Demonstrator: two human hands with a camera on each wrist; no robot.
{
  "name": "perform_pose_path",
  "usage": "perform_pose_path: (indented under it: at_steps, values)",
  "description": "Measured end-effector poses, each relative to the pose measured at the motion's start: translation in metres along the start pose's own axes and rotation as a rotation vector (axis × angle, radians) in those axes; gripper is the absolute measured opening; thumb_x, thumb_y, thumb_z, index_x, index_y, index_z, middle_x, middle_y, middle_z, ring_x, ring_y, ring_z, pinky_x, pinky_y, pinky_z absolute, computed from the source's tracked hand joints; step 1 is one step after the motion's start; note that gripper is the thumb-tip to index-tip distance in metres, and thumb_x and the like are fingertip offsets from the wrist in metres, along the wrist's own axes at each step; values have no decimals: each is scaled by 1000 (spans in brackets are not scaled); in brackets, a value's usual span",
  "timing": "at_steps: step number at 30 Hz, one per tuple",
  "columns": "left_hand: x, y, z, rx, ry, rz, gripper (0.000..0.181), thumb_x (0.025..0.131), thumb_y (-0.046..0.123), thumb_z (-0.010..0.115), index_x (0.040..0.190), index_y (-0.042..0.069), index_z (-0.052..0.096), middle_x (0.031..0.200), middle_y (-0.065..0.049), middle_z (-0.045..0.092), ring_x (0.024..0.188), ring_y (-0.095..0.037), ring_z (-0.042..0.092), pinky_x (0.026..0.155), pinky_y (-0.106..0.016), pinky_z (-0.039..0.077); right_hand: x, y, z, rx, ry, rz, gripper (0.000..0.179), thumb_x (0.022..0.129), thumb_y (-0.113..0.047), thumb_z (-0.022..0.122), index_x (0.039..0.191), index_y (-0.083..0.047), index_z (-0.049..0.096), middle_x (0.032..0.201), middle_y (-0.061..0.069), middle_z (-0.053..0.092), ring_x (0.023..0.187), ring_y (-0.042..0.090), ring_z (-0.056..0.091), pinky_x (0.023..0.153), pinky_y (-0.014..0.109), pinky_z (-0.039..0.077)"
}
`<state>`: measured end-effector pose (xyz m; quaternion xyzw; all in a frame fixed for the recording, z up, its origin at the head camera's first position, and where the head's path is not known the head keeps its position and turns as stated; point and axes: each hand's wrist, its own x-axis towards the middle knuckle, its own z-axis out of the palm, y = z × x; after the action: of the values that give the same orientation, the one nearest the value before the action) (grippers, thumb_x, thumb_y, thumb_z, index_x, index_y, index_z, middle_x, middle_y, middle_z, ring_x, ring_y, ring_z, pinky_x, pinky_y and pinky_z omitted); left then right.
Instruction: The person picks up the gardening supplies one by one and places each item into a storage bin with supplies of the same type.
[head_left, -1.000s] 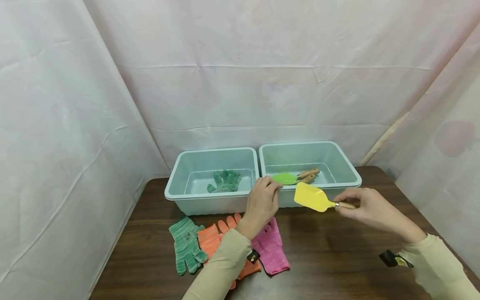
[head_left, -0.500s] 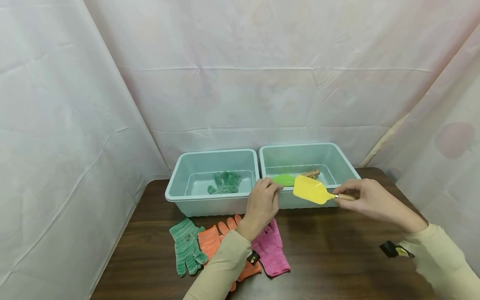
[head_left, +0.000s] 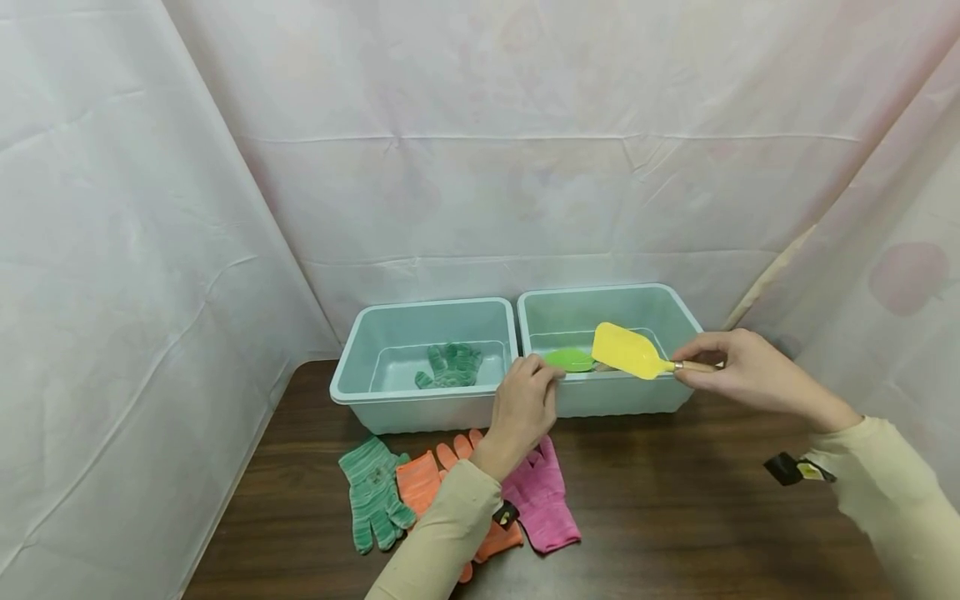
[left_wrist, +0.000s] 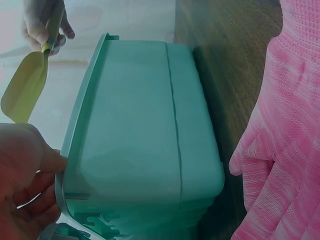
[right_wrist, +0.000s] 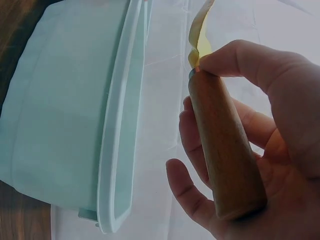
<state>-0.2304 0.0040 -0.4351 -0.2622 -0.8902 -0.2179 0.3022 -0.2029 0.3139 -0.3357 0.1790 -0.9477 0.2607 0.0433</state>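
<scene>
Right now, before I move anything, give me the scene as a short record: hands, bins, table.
Right hand: holds yellow trowel by its wooden handle, blade raised above rim level of right bin
Left hand: grips right bin's rim, near left corner
Left bin: at least one green glove
Right bin contents: bright green tool, partly hidden
Table: green, orange and pink gloves, before the bins

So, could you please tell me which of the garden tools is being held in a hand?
It is the yellow scoop, gripped by its wooden handle in the right hand; the lime-green tool instead lies in the right-hand bin.
</scene>
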Motion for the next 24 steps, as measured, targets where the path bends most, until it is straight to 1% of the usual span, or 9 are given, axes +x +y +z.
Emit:
perform_pose_path:
  at_steps: [5, 10, 15, 20, 24]
  values:
    - [0, 0, 0, -2, -5, -5, 18, 95, 11, 62, 101, 19, 77, 91, 5, 61, 86, -13, 58, 68, -21, 50, 3, 1, -2, 5, -9, 8, 19, 88, -39, 74, 104, -29, 74, 94, -9, 75, 80, 2, 65, 63, 22, 50]
    - [0, 0, 1, -4, 8, -2, 18, 94, 10, 62, 100, 18, 77, 90, 5, 62, 85, -13, 57, 68, -21, 49, 6, 0, -3, 13, -12, 11, 18, 88, -39, 74, 103, -29, 74, 94, -8, 75, 82, 2, 65, 65, 22, 51]
    - [1, 0, 1, -2, 14, -3, 18, 94, 10, 62, 99, 18, 77, 90, 5, 62, 86, -13, 58, 69, -22, 50, 13, -1, -3, 16, -42, 29, 20, 89, -41, 73, 104, -28, 74, 95, -8, 75, 84, 4, 65, 66, 22, 51]
    - [1, -1, 1, -3, 10, -2, 18, 94, 10, 62, 100, 18, 77, 91, 5, 62, 86, -13, 58, 69, -21, 50, 19, -1, -6, 29, -71, 47, 23, 90, -43, 72, 105, -26, 74, 96, -6, 75, 84, 7, 65, 66, 23, 52]
    - [1, -1, 1, -4, 16, 5, 17, 94, 10, 62, 99, 18, 77, 90, 5, 61, 85, -12, 58, 69, -21, 50, 24, -2, -10, 31, -85, 48, 24, 89, -41, 72, 106, -24, 74, 96, -4, 75, 80, 9, 63, 61, 24, 51]
